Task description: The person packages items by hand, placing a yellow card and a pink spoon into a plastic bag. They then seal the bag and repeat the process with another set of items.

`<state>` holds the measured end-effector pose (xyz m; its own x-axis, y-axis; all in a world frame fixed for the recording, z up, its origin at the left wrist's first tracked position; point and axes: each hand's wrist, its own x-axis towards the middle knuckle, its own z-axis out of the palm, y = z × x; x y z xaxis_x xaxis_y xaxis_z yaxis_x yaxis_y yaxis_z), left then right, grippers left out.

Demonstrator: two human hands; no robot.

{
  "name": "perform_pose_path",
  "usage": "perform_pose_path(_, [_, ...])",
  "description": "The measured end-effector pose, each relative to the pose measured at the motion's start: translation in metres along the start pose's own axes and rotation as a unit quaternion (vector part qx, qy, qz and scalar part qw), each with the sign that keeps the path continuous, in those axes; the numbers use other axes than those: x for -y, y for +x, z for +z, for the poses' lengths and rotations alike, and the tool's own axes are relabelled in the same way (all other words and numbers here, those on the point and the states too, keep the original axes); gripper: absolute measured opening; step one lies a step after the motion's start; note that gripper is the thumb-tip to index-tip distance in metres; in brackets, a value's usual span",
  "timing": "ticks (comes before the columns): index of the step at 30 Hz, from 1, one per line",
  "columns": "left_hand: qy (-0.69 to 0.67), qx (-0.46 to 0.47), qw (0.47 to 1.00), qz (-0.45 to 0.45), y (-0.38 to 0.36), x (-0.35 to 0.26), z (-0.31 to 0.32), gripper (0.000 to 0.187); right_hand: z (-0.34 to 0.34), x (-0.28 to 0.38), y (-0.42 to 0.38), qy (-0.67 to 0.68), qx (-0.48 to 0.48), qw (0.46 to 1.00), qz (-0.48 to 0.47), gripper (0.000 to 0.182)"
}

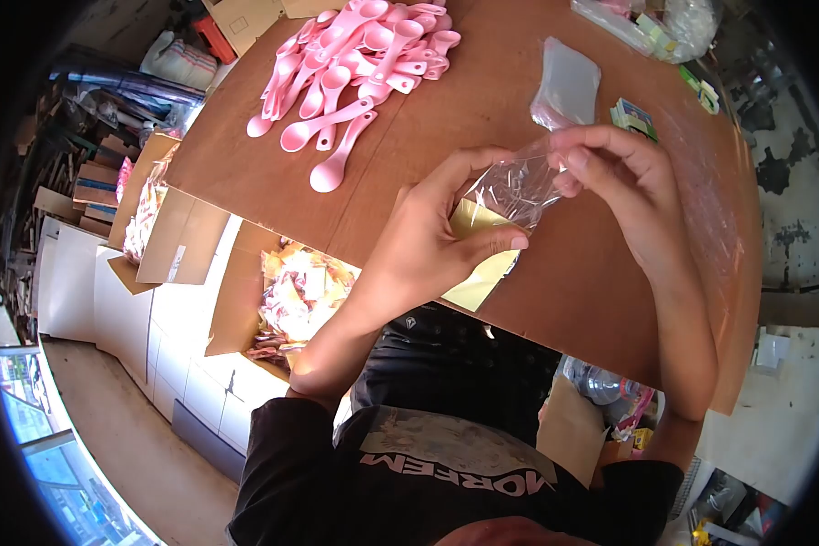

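Note:
My left hand (437, 238) grips a flat yellow packet (484, 273) between thumb and fingers, its upper end sitting inside a small clear plastic bag (519, 189). My right hand (621, 177) pinches the top edge of that clear bag, holding its mouth up over the packet. Both hands hover just above the brown table (601, 273) near its front edge.
A heap of pink plastic spoons (355, 64) lies at the table's far left. A stack of clear bags (569, 82) and small green packets (634, 118) lie beyond my hands. An open cardboard box of wrapped packets (296, 300) stands under the table's left edge.

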<state>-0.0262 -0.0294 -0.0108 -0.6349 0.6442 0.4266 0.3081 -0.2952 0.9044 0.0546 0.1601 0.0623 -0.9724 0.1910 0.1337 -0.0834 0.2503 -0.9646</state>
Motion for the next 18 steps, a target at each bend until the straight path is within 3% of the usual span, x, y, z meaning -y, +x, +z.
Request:
perform_pose_path(3, [-0.047,-0.017,0.998,-0.042,-0.012,-0.006,-0.008,0.060,0.013,-0.027,0.043,-0.001,-0.049,0.999,-0.012,0.018])
perform_pose_path(5, [-0.055,-0.018,0.996,-0.066,-0.019,-0.010,-0.011,0.060,0.024,-0.054,0.076,-0.112,-0.021,0.992,-0.059,0.018])
perform_pose_path(7, [0.003,0.016,0.993,-0.116,-0.023,-0.020,-0.018,0.066,0.051,-0.064,0.103,-0.253,-0.034,0.947,-0.193,0.021])
perform_pose_path(9, [-0.006,-0.011,0.997,-0.081,-0.027,-0.019,-0.021,0.063,0.074,-0.075,0.131,-0.295,-0.035,0.893,-0.338,0.029])
perform_pose_path(11, [-0.016,-0.036,0.998,-0.047,-0.028,-0.016,-0.025,0.060,0.098,-0.069,0.139,-0.427,-0.056,0.840,-0.329,0.029])
perform_pose_path(12, [-0.039,-0.048,0.996,-0.062,-0.028,-0.015,-0.028,0.060,0.106,-0.070,0.146,-0.428,-0.055,0.839,-0.331,0.029])
perform_pose_path(14, [-0.042,-0.060,0.996,-0.054,-0.029,-0.009,-0.035,0.060,0.116,-0.079,0.160,-0.510,-0.108,0.772,-0.364,0.029])
perform_pose_path(18, [-0.042,-0.076,0.993,-0.074,-0.028,-0.006,-0.039,0.060,0.108,-0.078,0.165,-0.504,-0.107,0.771,-0.374,0.022])
